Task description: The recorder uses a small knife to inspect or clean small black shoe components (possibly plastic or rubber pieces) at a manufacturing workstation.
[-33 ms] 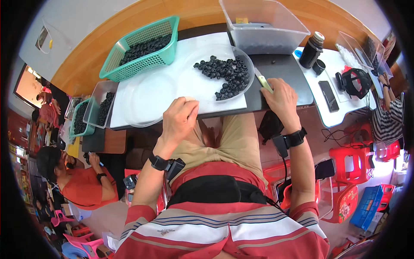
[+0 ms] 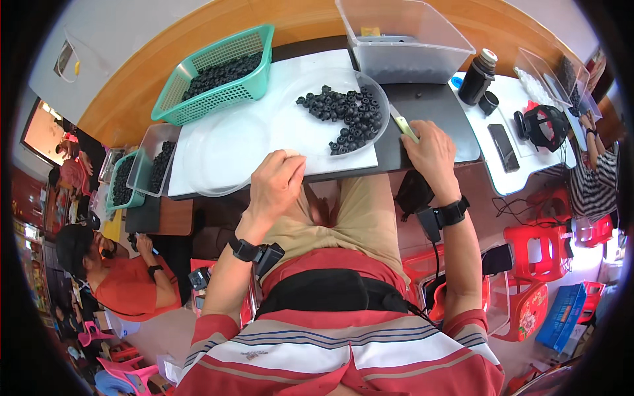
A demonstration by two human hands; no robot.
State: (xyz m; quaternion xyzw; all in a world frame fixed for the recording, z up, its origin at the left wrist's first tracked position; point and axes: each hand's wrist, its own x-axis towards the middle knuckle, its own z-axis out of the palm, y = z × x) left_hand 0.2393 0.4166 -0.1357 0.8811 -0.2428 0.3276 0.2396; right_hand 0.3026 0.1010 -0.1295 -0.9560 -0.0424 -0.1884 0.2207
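My left hand (image 2: 277, 179) is curled at the table's front edge, thumb and forefinger pressed together; whatever they may hold is hidden. My right hand (image 2: 430, 153) grips the pale green handle of a small knife (image 2: 401, 124), its blade pointing away to the left on the dark tabletop. Left of the knife, a round clear dish (image 2: 307, 135) holds many small, round, black pieces (image 2: 353, 112) with light-rimmed holes. Beside it, close to my left hand, lies another round clear dish (image 2: 224, 148). Both are on a white sheet.
A green basket (image 2: 259, 82) of black pieces stands far left, a clear tub (image 2: 413, 59) at the back. To the right are a black flask (image 2: 477, 79), its cup (image 2: 489, 102) and a phone (image 2: 504, 146). A person in red (image 2: 135, 287) sits at left; red stools (image 2: 538, 247) stand right.
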